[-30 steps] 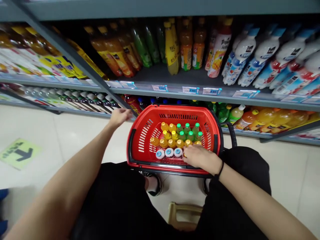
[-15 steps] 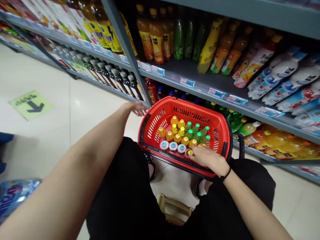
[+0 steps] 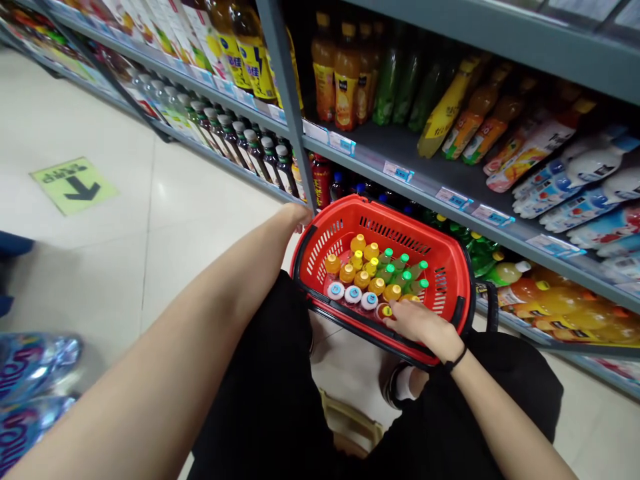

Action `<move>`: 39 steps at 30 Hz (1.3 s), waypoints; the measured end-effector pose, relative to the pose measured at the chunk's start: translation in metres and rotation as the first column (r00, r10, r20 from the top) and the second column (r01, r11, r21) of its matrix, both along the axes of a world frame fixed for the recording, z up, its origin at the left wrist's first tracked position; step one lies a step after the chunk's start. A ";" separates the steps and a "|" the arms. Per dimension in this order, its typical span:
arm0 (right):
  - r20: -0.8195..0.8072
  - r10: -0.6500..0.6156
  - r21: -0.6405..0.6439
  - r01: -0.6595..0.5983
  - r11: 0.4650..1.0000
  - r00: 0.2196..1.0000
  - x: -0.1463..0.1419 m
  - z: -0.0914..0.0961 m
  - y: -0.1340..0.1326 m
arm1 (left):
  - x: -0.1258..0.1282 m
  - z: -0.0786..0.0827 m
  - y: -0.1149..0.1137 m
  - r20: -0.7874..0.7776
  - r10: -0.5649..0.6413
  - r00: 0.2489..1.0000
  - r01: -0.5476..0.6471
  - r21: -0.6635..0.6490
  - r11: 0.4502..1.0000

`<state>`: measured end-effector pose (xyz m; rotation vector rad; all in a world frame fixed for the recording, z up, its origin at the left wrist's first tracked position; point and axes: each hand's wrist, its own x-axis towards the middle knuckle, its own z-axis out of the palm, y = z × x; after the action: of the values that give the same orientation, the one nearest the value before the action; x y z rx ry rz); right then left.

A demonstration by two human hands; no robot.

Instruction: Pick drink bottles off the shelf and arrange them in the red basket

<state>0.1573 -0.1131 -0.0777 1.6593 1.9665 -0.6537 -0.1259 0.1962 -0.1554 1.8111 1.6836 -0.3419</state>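
Note:
In the head view a red shopping basket (image 3: 453, 257) sits between my knees, holding rows of small bottles. Their caps are orange, yellow, green and white. My right hand (image 3: 420, 325) reaches over the near rim, its fingers closed at the top of a small bottle (image 3: 385, 311) with a dark liquid and a yellow-marked cap, at the right end of the white-capped row (image 3: 353, 294). Just outside the basket's left end, my left hand (image 3: 299, 217) is empty, fingers loosely extended and partly hidden behind the wrist.
Shelves (image 3: 350, 143) of large drink bottles rise beyond the basket, with orange bottles (image 3: 346, 80) upright and others leaning. A low stool (image 3: 350, 417) shows beneath me. Shrink-wrapped bottles (image 3: 35, 367) stand at lower left, and a yellow arrow sign (image 3: 75, 187) marks the floor.
The view has shifted, so shelf and basket appear farther right. My left hand has turned, its fingers now less visible. My right hand stays at the same small bottle.

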 end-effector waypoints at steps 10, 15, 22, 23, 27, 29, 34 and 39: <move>-0.009 0.004 0.010 -0.003 1.000 1.000 -0.001 0.003 -0.005 | 0.001 -0.001 -0.002 -0.194 -0.045 0.980 0.014 -0.161 0.987; -0.022 0.012 0.022 -0.011 1.000 1.000 -0.001 0.006 -0.006 | 0.000 -0.004 -0.003 -0.204 -0.058 0.977 0.026 -0.156 0.987; -0.017 0.001 0.054 0.000 0.999 1.000 0.002 0.008 -0.005 | 0.002 -0.003 -0.002 -0.221 -0.081 0.972 0.044 -0.164 0.985; -0.016 0.001 0.058 0.000 0.998 1.000 0.003 0.008 -0.005 | 0.003 -0.002 -0.003 -0.222 -0.086 0.971 0.050 -0.162 0.986; -0.023 -0.001 0.063 0.002 0.998 1.000 0.000 0.009 -0.006 | 0.005 0.001 -0.004 -0.215 -0.114 0.970 0.079 -0.165 0.983; -0.030 -0.008 0.060 0.010 0.998 1.000 -0.002 0.011 -0.006 | 0.005 0.002 -0.005 -0.213 -0.126 0.969 0.091 -0.168 0.982; -0.055 -0.004 0.083 0.009 0.997 0.998 -0.003 0.009 -0.008 | 0.003 0.001 -0.005 -0.216 -0.139 0.966 0.105 -0.163 0.981; -0.081 0.000 0.096 0.007 0.995 0.997 0.002 0.005 -0.009 | -0.001 0.001 -0.006 -0.161 -0.177 0.971 0.164 -0.093 0.982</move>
<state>0.1589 -0.1224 -0.0722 1.7178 2.0825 -0.6465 -0.1265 0.1901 -0.1548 1.9173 1.6034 -0.6435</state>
